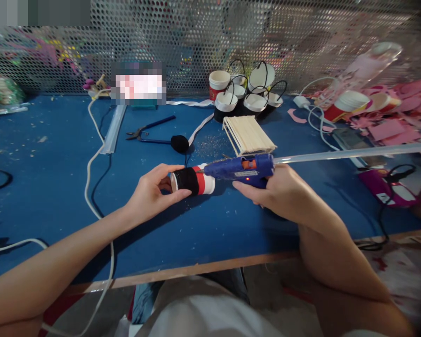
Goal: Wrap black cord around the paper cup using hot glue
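Observation:
A paper cup (188,181), red and white and partly wrapped in black yarn, lies on its side above the blue table. My left hand (164,187) grips its black-wrapped end between thumb and fingers. In my right hand (273,187) is a blue glue gun (240,168) with a small light lit and a long clear glue stick in its back. The nozzle tip meets the cup at the edge between yarn and red band. A black yarn ball (180,143) sits just beyond, its strand running toward the cup.
Behind are pliers (143,133), a stack of wooden sticks (249,135), several black-wrapped cups with handles (255,102) and clear glue sticks (113,131). A white cable (88,178) crosses the left side. Pink pieces (389,128) and a purple-red box (388,188) lie right.

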`<action>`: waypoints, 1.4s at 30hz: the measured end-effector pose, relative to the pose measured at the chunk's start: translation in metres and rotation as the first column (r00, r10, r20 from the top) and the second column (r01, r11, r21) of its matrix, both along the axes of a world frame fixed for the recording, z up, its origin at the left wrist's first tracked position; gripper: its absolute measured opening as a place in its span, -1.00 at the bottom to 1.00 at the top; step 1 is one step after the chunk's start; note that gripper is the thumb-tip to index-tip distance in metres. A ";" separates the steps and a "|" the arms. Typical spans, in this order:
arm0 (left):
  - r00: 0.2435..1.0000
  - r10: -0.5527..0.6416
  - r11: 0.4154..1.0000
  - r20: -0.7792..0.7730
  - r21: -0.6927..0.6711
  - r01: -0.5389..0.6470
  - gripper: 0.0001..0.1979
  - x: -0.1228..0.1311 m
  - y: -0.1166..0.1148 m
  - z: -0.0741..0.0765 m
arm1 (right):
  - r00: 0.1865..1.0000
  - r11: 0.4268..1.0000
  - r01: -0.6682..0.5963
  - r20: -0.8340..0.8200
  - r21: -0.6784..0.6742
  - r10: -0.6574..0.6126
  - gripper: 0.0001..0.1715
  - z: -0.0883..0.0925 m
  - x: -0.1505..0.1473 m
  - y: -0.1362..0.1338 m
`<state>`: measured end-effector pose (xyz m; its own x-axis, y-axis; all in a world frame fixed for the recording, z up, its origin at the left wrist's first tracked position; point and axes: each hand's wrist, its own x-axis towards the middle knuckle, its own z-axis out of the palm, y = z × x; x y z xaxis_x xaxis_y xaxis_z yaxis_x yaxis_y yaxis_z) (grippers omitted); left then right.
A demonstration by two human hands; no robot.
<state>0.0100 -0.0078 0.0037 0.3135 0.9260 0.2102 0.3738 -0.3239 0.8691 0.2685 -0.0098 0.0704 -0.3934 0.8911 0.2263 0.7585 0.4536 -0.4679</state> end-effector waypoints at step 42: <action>0.941 -0.137 0.846 -0.310 0.458 0.274 -0.48 0.002 -0.011 0.003 | 0.981 0.850 -0.192 -0.085 -0.490 0.173 -0.14 -0.009 -0.050 0.038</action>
